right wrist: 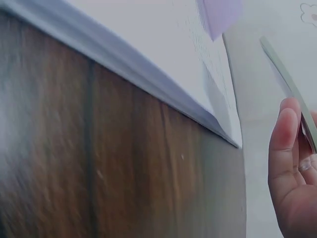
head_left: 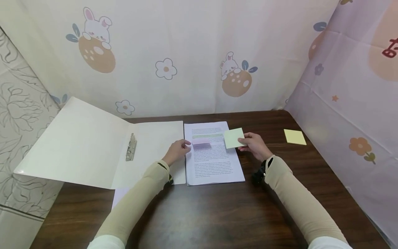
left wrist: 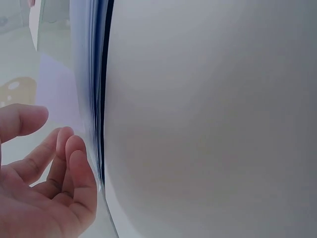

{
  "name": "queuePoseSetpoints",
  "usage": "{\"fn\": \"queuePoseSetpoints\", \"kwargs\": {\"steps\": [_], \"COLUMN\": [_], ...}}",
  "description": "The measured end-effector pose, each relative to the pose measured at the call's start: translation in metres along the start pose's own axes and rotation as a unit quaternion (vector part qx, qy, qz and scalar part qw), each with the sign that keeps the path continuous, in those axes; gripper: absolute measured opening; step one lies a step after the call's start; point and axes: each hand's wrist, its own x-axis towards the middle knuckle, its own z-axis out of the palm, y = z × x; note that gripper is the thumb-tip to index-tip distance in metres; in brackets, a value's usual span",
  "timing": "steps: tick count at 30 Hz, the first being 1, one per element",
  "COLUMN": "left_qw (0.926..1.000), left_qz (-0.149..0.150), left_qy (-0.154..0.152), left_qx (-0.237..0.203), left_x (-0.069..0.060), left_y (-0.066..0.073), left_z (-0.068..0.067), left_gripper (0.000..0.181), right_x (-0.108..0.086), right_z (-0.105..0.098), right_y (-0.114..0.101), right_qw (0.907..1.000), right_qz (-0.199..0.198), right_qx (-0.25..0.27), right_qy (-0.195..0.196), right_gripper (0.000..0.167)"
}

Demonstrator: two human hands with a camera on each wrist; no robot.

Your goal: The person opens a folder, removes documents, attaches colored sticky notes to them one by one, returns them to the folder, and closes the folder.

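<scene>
My right hand [head_left: 254, 145] pinches a pad of pale green sticky notes [head_left: 233, 139] between thumb and fingers, over the right edge of a stack of printed paper [head_left: 214, 170]. In the right wrist view the pad [right wrist: 287, 79] appears edge-on, as a thin block. A purple sticky note [head_left: 201, 141] stands up from the top page, below a line marked in green. Just left of that note is my left hand [head_left: 178, 151], its thumb apart from its loosely bent fingers and nothing between them. The purple note [left wrist: 57, 89] also shows beyond those fingertips in the left wrist view.
An open white binder [head_left: 155, 133] with a metal clip [head_left: 131, 147] lies left of the stack, its cover raised at an angle. Part of a pale purple sheet [head_left: 119, 196] shows under it. A yellow sticky pad [head_left: 294, 137] lies near the right edge of the dark wooden table [head_left: 211, 218].
</scene>
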Motion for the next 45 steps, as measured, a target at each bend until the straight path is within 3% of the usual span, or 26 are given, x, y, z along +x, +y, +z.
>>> {"fn": "queuePoseSetpoints", "kwargs": {"steps": [17,24,28,34,39,45], "left_qw": [0.9993,0.9971,0.9959,0.9949,0.9939,0.9887], "left_qz": [0.022,0.025,0.023,0.026,0.011,0.008], "left_qy": [0.019,0.067,0.076,0.058,0.027,-0.001], "left_qx": [-0.023,-0.025,-0.043,-0.079,-0.107,-0.150], "left_x": [-0.004,-0.006,-0.010,-0.014,-0.018,-0.024], "left_y": [0.005,0.010,0.015,0.025,0.036,0.043], "left_z": [0.004,0.003,0.002,0.004,0.006,0.009], "left_gripper": [0.027,0.024,0.023,0.027,0.037,0.042], "right_x": [-0.002,-0.008,-0.012,-0.019,-0.025,-0.030], "right_z": [0.017,0.026,0.032,0.042,0.052,0.062], "right_y": [0.008,0.001,-0.002,-0.007,-0.012,-0.015], "right_qw": [0.9997,0.9995,0.9993,0.9989,0.9976,0.9971], "right_qz": [0.005,-0.005,-0.012,-0.018,-0.035,-0.037], "right_qx": [-0.022,-0.023,-0.024,-0.008,0.005,0.007], "right_qy": [-0.006,-0.019,-0.026,-0.043,-0.059,-0.067], "right_gripper": [0.043,0.041,0.039,0.038,0.035,0.033]}}
